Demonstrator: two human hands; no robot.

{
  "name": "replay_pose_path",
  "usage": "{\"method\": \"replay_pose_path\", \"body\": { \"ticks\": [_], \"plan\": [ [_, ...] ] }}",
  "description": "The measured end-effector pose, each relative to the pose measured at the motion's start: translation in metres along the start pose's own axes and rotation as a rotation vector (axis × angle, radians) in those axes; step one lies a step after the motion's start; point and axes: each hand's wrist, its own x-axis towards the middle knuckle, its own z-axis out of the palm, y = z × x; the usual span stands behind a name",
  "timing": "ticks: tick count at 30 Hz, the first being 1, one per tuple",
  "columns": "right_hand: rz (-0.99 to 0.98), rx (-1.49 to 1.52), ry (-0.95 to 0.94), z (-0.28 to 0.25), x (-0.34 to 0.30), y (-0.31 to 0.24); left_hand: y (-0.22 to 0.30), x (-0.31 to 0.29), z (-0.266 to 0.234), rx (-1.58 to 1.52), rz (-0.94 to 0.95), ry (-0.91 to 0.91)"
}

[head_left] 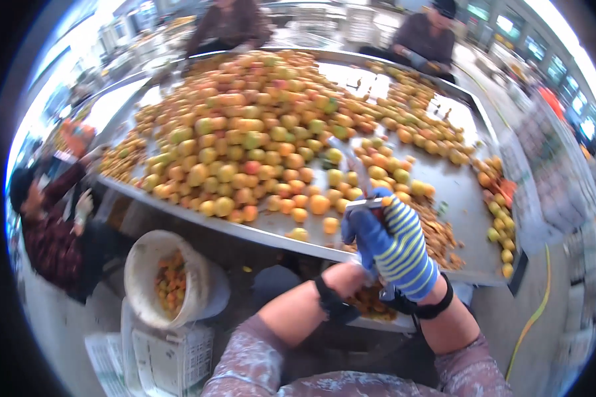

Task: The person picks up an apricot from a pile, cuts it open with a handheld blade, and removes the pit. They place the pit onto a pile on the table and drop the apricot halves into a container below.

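Both my hands meet over the near edge of a metal table heaped with apricot-like fruit [238, 132], yellow, orange and greenish. My right hand [407, 248], in a blue glove with yellow stripes, is closed around a small hand tool with a silver metal bar [367, 204]. Pressed up beside it, my left hand [363, 235] in a blue glove is also closed, largely covered by the right. What the left fingers hold is hidden. Just right of my hands lies a pile of small brown-orange pieces [444, 241]. Loose fruits [331, 225] sit left of them.
A white bucket [202, 264] with fruit inside stands at lower left, by a white plastic crate [175, 354]. Pale crates [549, 172] are stacked at right. One person [56, 225] works at the left; two others [427, 40] are across the metal table [457, 192].
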Motion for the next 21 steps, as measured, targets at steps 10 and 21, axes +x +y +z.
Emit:
{"method": "replay_pose_path", "body": {
  "ticks": [10, 21],
  "plan": [
    [-0.041, 0.429, 0.477, -0.138, -0.046, 0.012, -0.054, 0.026, 0.044, 0.884, 0.452, -0.238],
    [-0.07, 0.426, 0.77, -0.159, -0.056, 0.062, -0.1, 0.039, 0.074, 1.068, 0.45, -0.167]
  ]
}}
